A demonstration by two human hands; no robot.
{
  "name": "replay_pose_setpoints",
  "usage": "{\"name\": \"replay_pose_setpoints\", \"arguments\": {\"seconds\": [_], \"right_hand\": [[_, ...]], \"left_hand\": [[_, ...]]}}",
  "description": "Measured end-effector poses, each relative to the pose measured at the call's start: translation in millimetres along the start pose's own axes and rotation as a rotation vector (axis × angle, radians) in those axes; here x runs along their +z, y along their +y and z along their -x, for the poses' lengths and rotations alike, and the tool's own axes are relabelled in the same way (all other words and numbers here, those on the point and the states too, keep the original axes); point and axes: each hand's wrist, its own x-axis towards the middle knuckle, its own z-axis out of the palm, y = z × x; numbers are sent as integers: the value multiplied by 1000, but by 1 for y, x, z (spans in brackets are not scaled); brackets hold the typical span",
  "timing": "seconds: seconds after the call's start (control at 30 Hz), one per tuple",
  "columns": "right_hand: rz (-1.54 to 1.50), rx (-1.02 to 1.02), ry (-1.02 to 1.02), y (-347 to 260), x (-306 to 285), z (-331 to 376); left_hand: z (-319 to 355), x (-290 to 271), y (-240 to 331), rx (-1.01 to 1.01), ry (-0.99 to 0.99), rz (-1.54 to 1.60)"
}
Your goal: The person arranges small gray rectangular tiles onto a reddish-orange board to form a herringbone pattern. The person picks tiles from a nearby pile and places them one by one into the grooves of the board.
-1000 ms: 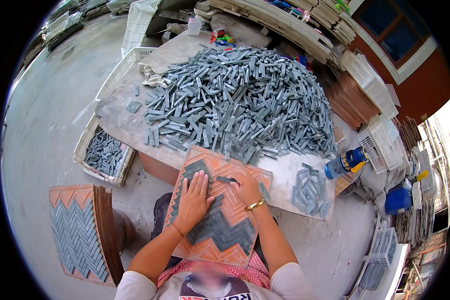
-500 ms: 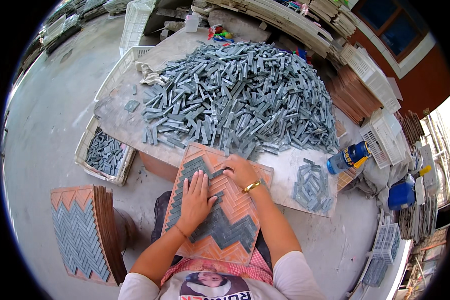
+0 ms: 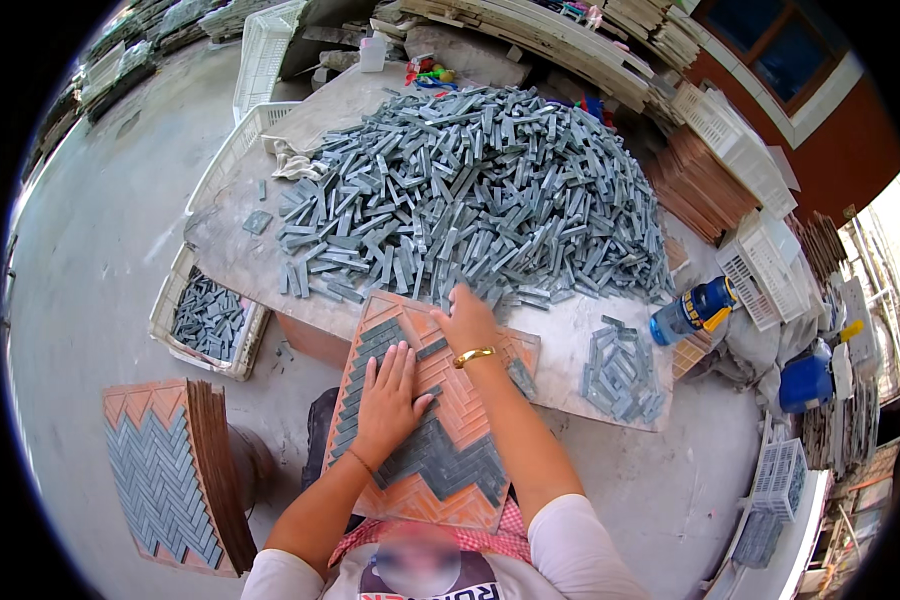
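On my lap and against the table edge leans an orange-brown grooved board point(image 3: 460, 400), partly filled with dark grey stone strips point(image 3: 440, 455) in a zigzag pattern. My left hand point(image 3: 388, 392) lies flat on it, fingers together and stretched out, over the laid strips. My right hand point(image 3: 466, 320), with a gold bangle at the wrist, is at the board's top edge. Its index finger reaches to the near edge of a large heap of loose grey stone strips point(image 3: 470, 190), the thumb apart from it. No strip shows in this hand, though its palm side is hidden.
At left stands a stack of boards point(image 3: 165, 470) topped with a finished zigzag panel, near a white crate point(image 3: 160, 322) of strips. On the table's right are a flat group of strips point(image 3: 625, 375) and a blue bottle point(image 3: 692, 312). Brown boards point(image 3: 700, 185) and white baskets stand beyond.
My right hand has moved from the board's pattern up to the heap's near edge, its fingers unbending. My left hand stays flat on the board. The view has shifted slightly.
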Motion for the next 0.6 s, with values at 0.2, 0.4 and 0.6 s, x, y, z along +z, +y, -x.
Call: {"name": "replay_pose_setpoints", "arguments": {"seconds": [0.2, 0.4, 0.6], "right_hand": [[-374, 151, -114, 25, -8, 16], [-532, 119, -172, 37, -33, 82], [-494, 171, -220, 32, -31, 97]], "left_hand": [[1, 0, -1, 9, 19, 3], [3, -1, 0, 33, 76, -39], [2, -2, 0, 26, 54, 34]]}}
